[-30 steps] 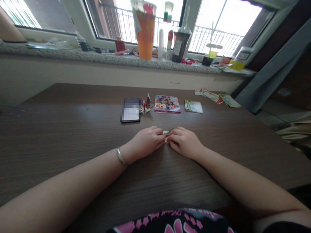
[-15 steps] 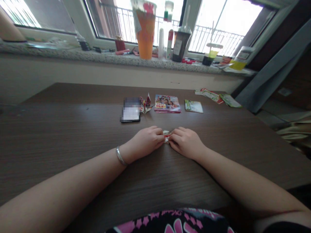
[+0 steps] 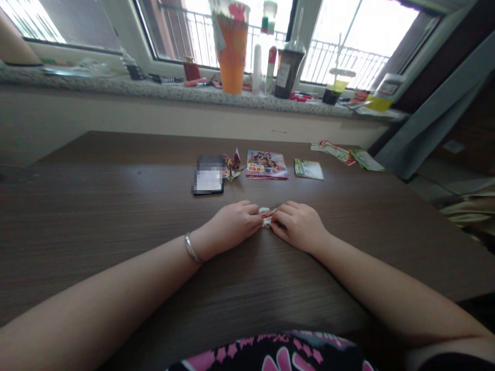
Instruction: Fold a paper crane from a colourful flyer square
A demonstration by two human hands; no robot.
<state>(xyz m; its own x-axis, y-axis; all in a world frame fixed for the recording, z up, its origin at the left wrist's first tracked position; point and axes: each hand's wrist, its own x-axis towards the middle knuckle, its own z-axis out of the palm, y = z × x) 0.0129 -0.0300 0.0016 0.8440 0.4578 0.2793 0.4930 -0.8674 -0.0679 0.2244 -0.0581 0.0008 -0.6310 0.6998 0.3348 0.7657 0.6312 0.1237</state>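
Note:
My left hand (image 3: 232, 225) and my right hand (image 3: 297, 224) meet at the middle of a dark wooden table (image 3: 96, 216). Both pinch a small folded piece of red-and-white paper (image 3: 266, 215) between their fingertips, low against the tabletop. Most of the paper is hidden by the fingers. A silver bangle (image 3: 191, 249) sits on my left wrist.
Beyond the hands lie a phone (image 3: 208, 175), a folded paper crane (image 3: 232, 166), a colourful leaflet (image 3: 266, 165) and a green card stack (image 3: 308, 169). More leaflets (image 3: 340, 153) lie at the far right. The windowsill holds an orange cup (image 3: 231, 49), bottles and drinks.
The hands stay pinched on the paper; the right hand's fingers have shifted slightly, and a little more of the paper shows between the hands.

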